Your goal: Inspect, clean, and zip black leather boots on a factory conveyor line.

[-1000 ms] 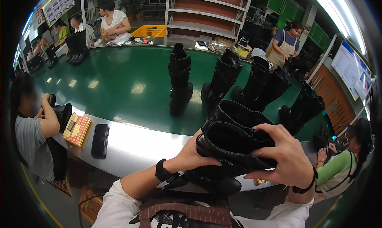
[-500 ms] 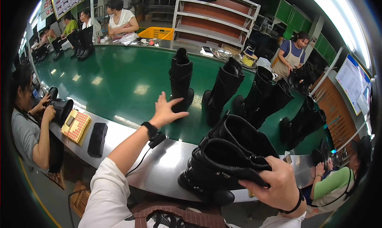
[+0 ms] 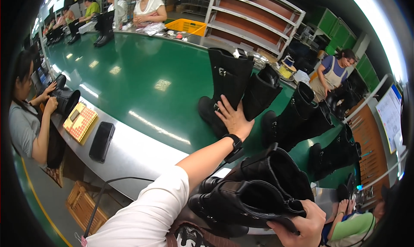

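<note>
My left hand (image 3: 234,120) lies with its fingers spread against the ankle of a tall black boot (image 3: 228,74) standing on the green work surface (image 3: 146,104). A buckle shows on that boot's shaft, and another black boot (image 3: 264,92) stands close behind it on the right. Near the metal edge, my right hand (image 3: 302,225) grips the upper shaft rim of a black boot (image 3: 233,201), thumb outside. That boot tilts with its opening toward the right. Beside it, a second boot (image 3: 280,171) shows its open top; its lower part is mostly hidden.
More black boots (image 3: 297,113) stand farther right. On the metal edge at left lie a black phone (image 3: 102,141) and a yellow patterned pouch (image 3: 80,122). A co-worker (image 3: 28,113) handles a boot at left; another person (image 3: 351,221) sits at right. A wooden stool (image 3: 86,208) stands below.
My left hand has moved right and forward onto the boot, which now shows its buckled side and stands nearer its neighbour. The right hand keeps its grip. The view has shifted.
</note>
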